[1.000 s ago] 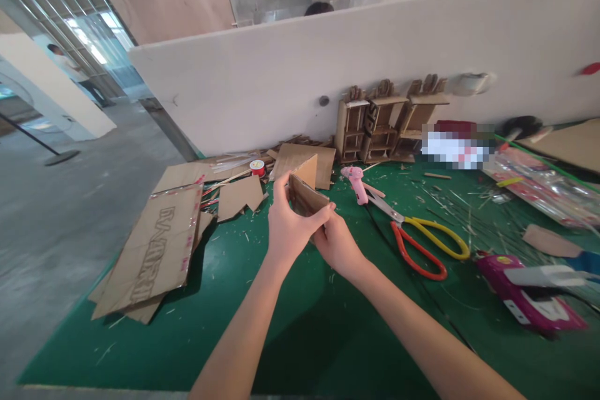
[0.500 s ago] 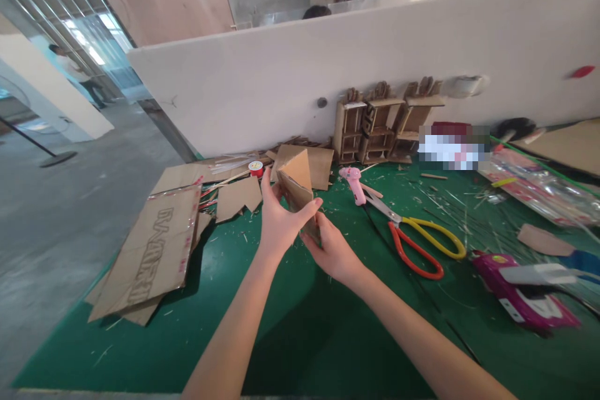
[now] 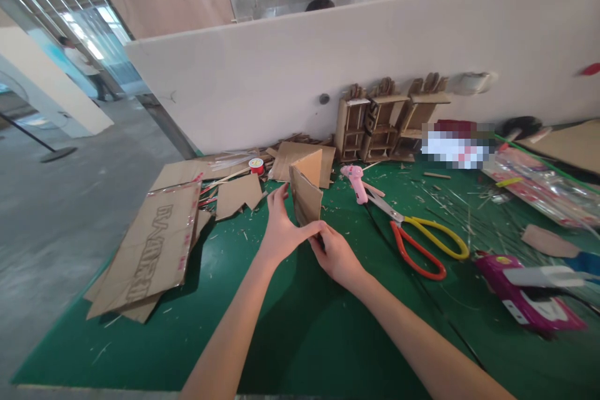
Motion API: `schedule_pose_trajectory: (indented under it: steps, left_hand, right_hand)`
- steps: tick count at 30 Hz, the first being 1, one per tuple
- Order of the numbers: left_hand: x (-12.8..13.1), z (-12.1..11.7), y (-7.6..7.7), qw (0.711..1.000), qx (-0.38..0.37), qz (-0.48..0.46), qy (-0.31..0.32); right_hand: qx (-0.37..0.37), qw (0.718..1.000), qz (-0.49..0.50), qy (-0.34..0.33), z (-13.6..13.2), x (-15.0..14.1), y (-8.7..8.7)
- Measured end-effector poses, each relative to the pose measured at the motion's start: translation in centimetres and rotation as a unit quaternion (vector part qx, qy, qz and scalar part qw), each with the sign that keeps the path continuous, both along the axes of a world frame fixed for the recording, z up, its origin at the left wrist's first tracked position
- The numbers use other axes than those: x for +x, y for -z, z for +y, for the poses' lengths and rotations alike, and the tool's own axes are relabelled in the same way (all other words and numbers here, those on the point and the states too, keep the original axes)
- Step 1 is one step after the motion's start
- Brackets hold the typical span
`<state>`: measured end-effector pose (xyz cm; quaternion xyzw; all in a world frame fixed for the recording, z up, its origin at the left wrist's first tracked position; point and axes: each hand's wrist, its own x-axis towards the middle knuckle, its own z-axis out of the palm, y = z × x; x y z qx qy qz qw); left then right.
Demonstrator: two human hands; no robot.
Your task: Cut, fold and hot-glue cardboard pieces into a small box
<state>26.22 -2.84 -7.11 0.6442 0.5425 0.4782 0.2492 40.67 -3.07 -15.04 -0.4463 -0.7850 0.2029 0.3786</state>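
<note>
A folded piece of cardboard (image 3: 305, 200) stands upright in front of me, its two panels meeting at an angle. My right hand (image 3: 338, 256) pinches its lower right corner, the fingertips partly hidden behind the board. To the left, my left hand (image 3: 284, 225) has its fingers spread just off the cardboard's left edge. Its thumb stretches across the lower edge and meets my right fingertips. A pink glue gun (image 3: 357, 184) lies to the right of the cardboard, beside scissors (image 3: 398, 219) with one yellow and one red handle.
Cardboard sheets (image 3: 145, 250) are stacked at left, near a red spool (image 3: 256, 166). Three cardboard structures (image 3: 375, 128) lean on the white partition (image 3: 262, 84). A magenta device (image 3: 525, 300) sits at right on the green table (image 3: 197, 350), among thin scraps. Another person (image 3: 82, 65) stands far left.
The cardboard has turned in my hands and now stands more upright. My left fingers have come off its far side and spread; my right hand keeps its grip lower down.
</note>
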Motion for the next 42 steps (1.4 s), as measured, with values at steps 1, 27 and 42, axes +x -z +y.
schedule_pose_trajectory:
  steps: [1,27,42]
  left_hand:
    - [0.1,-0.1,0.3,1.0,0.005,0.004,0.001]
    - [-10.9,5.2,0.8,0.999,0.044,0.015,-0.01]
    - [-12.4,6.1,1.5,0.995,0.064,0.068,-0.018]
  right_hand:
    - [0.003,1.0,-0.003,-0.002,0.0,0.0,0.0]
    - [0.023,0.983,-0.182,-0.029,-1.6,-0.2,-1.9]
    - [-0.22,0.963,0.143,0.061,3.0,0.0,-2.1]
